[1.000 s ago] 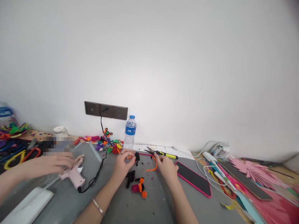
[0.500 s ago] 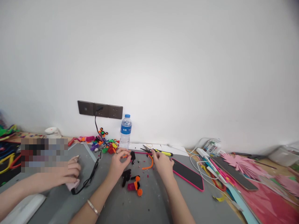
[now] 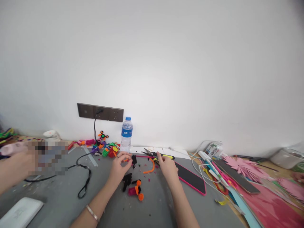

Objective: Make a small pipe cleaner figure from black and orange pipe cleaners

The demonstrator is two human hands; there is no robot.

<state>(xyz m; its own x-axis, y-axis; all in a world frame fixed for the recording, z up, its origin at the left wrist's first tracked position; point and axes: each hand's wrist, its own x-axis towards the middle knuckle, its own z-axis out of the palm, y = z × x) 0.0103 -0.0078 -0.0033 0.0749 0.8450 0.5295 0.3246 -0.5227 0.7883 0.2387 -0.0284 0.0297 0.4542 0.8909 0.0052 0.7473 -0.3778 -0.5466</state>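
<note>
My left hand (image 3: 120, 166) is closed in a pinch around a small fuzzy orange-and-black pipe-cleaner piece (image 3: 134, 160); part of it is hidden by the fingers. To the right, my right hand (image 3: 167, 167) is over the handles of the scissors (image 3: 170, 156), thumb stretched out and fingers bent apart. The scissors' blades point left. A curved orange pipe cleaner (image 3: 150, 170) lies between my hands. Nearer to me are a black fuzzy piece (image 3: 127, 181) and a magenta, orange and black piece (image 3: 136, 190).
A water bottle (image 3: 126, 134) stands by the wall, near colourful pipe-cleaner figures (image 3: 110, 149). A phone (image 3: 191, 178) lies right of my right hand. At left, another person's hand (image 3: 17, 164) holds a pale pink tool (image 3: 14, 148) on a black cord (image 3: 88, 177), beside a white box (image 3: 21, 212).
My right hand has shifted slightly right along the scissors, which stay in place. My left hand keeps its pinch. The other person's hand has carried the pink tool left, stretching its cord.
</note>
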